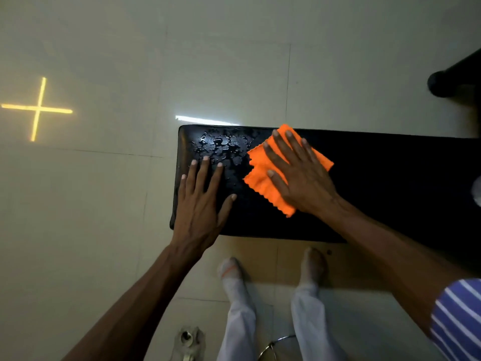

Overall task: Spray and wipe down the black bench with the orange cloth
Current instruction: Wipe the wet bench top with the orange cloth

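Bench [364, 178] end: left hand [200, 207] flat, right hand [299, 175] fingers spread pressing orange cloth [263, 181].

I count one black bench [364, 183], one orange cloth [263, 186] and one patch of wet droplets [223, 147]. I see two hands, a left hand [201, 204] and a right hand [299, 173]. One yellow cross [37, 109] glows on the floor.

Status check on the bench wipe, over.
Left hand flat on black bench, bracing. Right hand pressing orange cloth flat. Spray droplets unwiped beside cloth. Nothing in the way.
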A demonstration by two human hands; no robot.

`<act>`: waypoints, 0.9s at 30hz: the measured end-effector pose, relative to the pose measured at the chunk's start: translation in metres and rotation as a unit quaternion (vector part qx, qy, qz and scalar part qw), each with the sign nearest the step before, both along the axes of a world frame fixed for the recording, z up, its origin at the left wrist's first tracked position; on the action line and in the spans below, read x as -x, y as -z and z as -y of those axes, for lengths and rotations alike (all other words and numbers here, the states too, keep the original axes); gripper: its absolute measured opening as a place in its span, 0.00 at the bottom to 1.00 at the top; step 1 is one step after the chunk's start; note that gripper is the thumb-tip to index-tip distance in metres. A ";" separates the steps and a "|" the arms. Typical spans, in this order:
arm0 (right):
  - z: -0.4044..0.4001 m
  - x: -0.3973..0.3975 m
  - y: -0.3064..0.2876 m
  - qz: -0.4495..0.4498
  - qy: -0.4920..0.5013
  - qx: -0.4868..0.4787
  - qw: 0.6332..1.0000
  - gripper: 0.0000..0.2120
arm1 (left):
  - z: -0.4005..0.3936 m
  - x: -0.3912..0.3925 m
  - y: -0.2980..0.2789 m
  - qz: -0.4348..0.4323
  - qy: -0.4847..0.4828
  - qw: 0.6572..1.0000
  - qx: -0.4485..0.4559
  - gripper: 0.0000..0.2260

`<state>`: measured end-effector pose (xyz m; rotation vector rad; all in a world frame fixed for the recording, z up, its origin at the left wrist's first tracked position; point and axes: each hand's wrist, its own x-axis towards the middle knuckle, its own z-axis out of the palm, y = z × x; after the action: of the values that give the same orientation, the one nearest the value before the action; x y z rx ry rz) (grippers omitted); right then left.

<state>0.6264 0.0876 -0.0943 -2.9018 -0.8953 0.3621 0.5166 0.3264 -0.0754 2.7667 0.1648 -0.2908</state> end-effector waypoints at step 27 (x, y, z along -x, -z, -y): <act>-0.083 -0.014 -0.009 -0.031 -0.067 -0.005 0.997 0.30 | -0.003 0.041 0.019 0.020 -0.027 0.999 0.021 0.29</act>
<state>0.6409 0.1704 -0.0851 -2.8109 -1.0816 0.4538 0.4759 0.3297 -0.0943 2.7200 0.2211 -0.2216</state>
